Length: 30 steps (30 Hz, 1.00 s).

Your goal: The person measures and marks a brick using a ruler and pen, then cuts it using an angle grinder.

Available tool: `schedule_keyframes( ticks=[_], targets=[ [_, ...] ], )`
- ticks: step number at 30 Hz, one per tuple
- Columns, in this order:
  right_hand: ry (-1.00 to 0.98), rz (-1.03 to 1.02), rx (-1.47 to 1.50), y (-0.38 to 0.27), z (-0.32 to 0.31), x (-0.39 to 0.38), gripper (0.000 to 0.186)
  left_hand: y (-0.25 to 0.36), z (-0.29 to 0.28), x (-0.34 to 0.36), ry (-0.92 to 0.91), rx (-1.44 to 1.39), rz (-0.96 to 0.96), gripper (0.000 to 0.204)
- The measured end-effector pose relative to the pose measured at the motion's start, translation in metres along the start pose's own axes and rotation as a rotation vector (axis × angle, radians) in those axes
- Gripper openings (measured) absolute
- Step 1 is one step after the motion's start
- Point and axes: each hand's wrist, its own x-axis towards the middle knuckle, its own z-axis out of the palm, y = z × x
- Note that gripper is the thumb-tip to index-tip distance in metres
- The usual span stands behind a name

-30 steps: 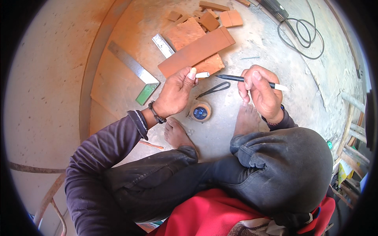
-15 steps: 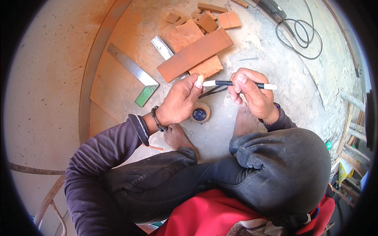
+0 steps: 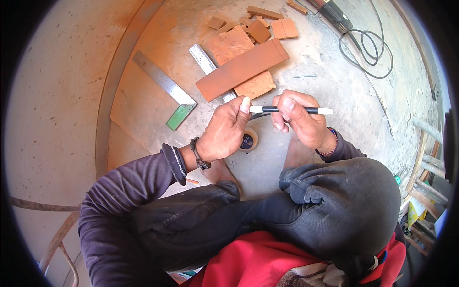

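In the head view my left hand (image 3: 222, 128) pinches the white cap (image 3: 255, 109) at the tip of a black marker (image 3: 311, 110), which lies level across the middle. My right hand (image 3: 303, 125) grips the marker's body; a white end sticks out to its right. Just above my hands, a long reddish clay tile (image 3: 242, 69) rests slanted on a rough brick (image 3: 255, 86) and a silver metal bar (image 3: 202, 60). A round roll (image 3: 253, 143) with a dark center sits below my left hand, partly hidden. Part of a black strap shows behind the marker.
A green-handled try square (image 3: 180, 116) lies at left, several tile offcuts (image 3: 285, 27) at top. A corded power tool (image 3: 333, 17) is top right, a thin metal rod (image 3: 305, 76) nearer. A rusty tube frame (image 3: 64, 233) stands lower left, assorted lengths (image 3: 430, 165) at far right.
The marker's dark point has gone into the white cap in my left hand. Both hands and the marker are now slightly lower in view.
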Motion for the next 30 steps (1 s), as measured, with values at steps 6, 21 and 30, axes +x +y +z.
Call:
schedule_keyframes(
  ticks=[6, 21, 30],
  targets=[
    [-0.104, 0.121, -0.039, 0.012, 0.001, 0.002, 0.029, -0.034, -0.033, 0.009, -0.114, 0.091, 0.163, 0.036],
    [0.323, 0.554, -1.443, -0.105, -0.306, 0.196, 0.096, -0.177, -0.21, 0.044, 0.739, 0.644, -0.064, 0.031],
    [0.472, 0.407, -1.044, -0.088, -0.28, 0.183, 0.05, -0.099, -0.165, 0.063, 0.729, 0.368, 0.195, 0.026]
  ],
)
